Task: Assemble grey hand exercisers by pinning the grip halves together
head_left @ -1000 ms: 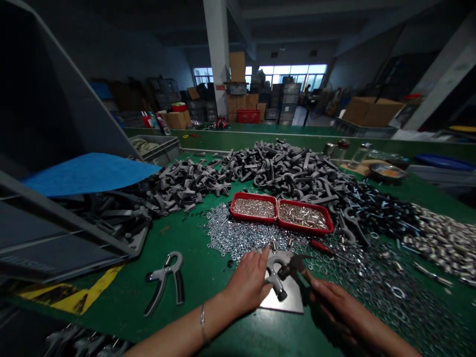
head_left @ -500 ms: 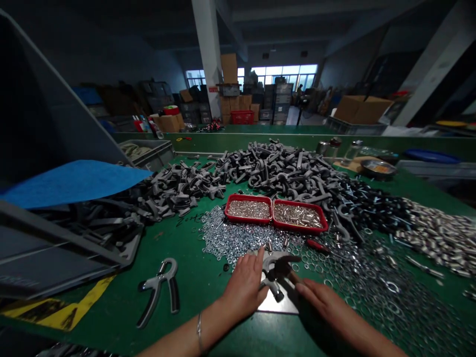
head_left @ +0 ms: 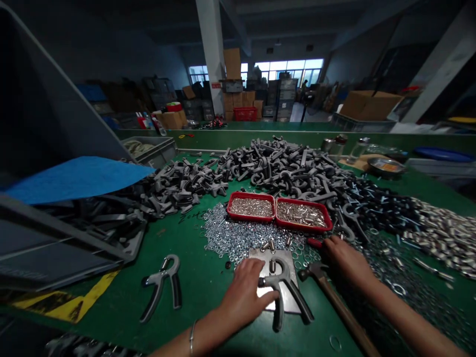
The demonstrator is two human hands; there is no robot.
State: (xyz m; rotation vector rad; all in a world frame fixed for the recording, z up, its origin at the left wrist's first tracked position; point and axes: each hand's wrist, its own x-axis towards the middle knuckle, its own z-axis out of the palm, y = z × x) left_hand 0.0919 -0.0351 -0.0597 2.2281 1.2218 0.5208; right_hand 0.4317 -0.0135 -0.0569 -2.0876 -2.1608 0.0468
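Note:
A grey hand grip strengthener (head_left: pixel 284 272) with a coil spring lies on a metal plate (head_left: pixel 255 255), its handles reaching past the plate's near edge. My left hand (head_left: pixel 243 287) holds it loosely from the left, thumb against one handle and the end knob between thumb and fingers. My right hand (head_left: pixel 347 260) has its bent fingers closed at a red-handled screwdriver (head_left: pixel 315 243); the fingers hide the rest of the tool. Just below that hand rests a hammer (head_left: pixel 340 302) with a wooden handle. A second hand grip (head_left: pixel 165 282) lies at the left.
Two red trays (head_left: pixel 275 220) of small metal parts stand among loose nuts (head_left: pixel 219 238). Behind is a heap of grey handles (head_left: pixel 282 163). Black parts (head_left: pixel 383 208), metal sleeves (head_left: pixel 439 218) and rings lie at the right. A grey crate (head_left: pixel 67 248) tilts at the left.
My right hand has let go of the hammer, which now lies on the table, and moved up to the screwdriver. The hand grip on the plate has turned, its handles toward me.

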